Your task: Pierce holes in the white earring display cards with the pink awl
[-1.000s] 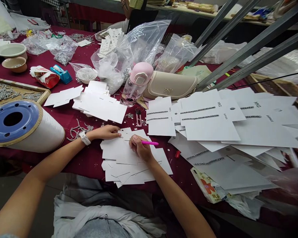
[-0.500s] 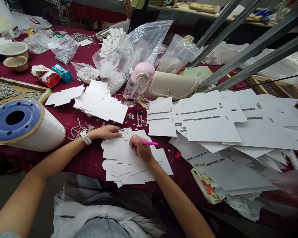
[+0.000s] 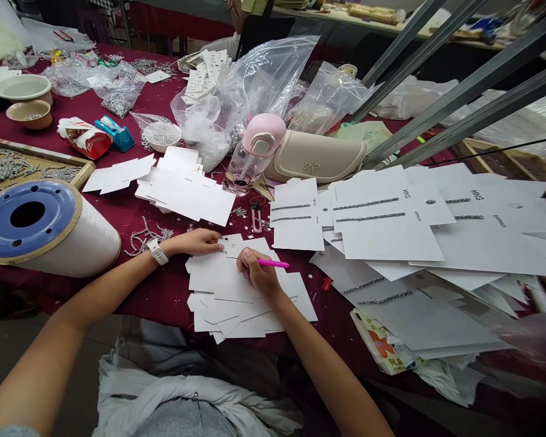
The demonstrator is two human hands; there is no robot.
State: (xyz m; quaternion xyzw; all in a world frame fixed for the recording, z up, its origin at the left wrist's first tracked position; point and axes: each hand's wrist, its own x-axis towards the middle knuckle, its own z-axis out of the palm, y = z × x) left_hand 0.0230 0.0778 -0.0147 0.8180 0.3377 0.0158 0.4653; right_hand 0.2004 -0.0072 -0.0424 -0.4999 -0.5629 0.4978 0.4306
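My right hand (image 3: 258,272) is closed around a slim pink pen-like tool (image 3: 274,263), its tip hidden below the fingers. It rests over a loose stack of white cards (image 3: 236,312) in front of me. My left hand (image 3: 199,242), with a white watch (image 3: 157,251) on the wrist, has its thumb on the top left edge of the upper card (image 3: 221,276), marked MNG. The fingers lie close together there, partly hidden. Beside the left wrist lie loose silver chain pieces (image 3: 146,238). A small pink snipper (image 3: 255,216) lies just beyond the cards.
White cards with paired dark chains (image 3: 391,237) spread on the right. A large thread spool (image 3: 91,233) stands left, near a tray of chains (image 3: 84,173). Behind are a pink-lidded bottle (image 3: 255,155), a cream pouch (image 3: 318,155) and a plastic bag (image 3: 273,73). Metal bars (image 3: 418,85) slant across upper right.
Both hands and the pink tool stay almost exactly where they were. The view has shifted very slightly; otherwise the cards look the same.
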